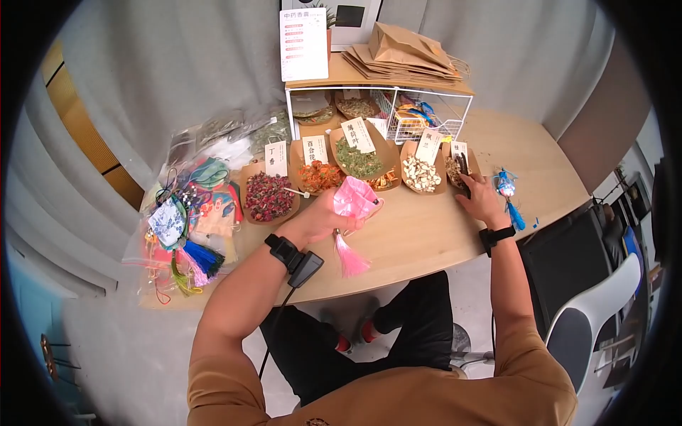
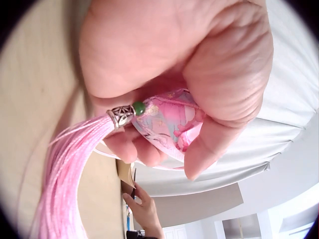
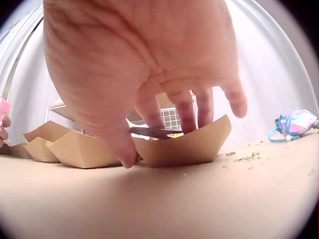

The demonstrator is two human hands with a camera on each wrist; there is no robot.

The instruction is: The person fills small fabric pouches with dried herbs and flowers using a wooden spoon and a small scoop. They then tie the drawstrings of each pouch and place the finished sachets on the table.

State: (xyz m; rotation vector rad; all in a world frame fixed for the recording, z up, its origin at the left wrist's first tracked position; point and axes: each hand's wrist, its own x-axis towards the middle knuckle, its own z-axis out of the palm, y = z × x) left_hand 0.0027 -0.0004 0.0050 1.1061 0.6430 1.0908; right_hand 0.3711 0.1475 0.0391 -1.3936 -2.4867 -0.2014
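Observation:
My left hand [image 1: 319, 217] grips a pink sachet [image 1: 354, 199], with thumb and fingers round its fabric. A pink tassel [image 2: 75, 164] with a green bead [image 2: 139, 107] and a silver-coloured cap hangs from it. My right hand [image 1: 484, 199] is at the rightmost brown paper tray [image 3: 184, 149], which holds brown dried bits. Its fingers reach over the tray with the thumb spread apart near the tray's left end. A dark, flat, narrow handle-like strip [image 3: 155, 133] lies across the tray by these fingers; its lower end is hidden.
More paper trays hold red buds [image 1: 268, 199], orange petals [image 1: 320, 176], green leaves [image 1: 361, 160] and pale slices [image 1: 420, 175], each with a label card. Tasselled sachets [image 1: 170, 221] pile up at left. A blue sachet [image 1: 506, 183] lies at right. Behind stands a shelf [image 1: 341, 74] with paper bags.

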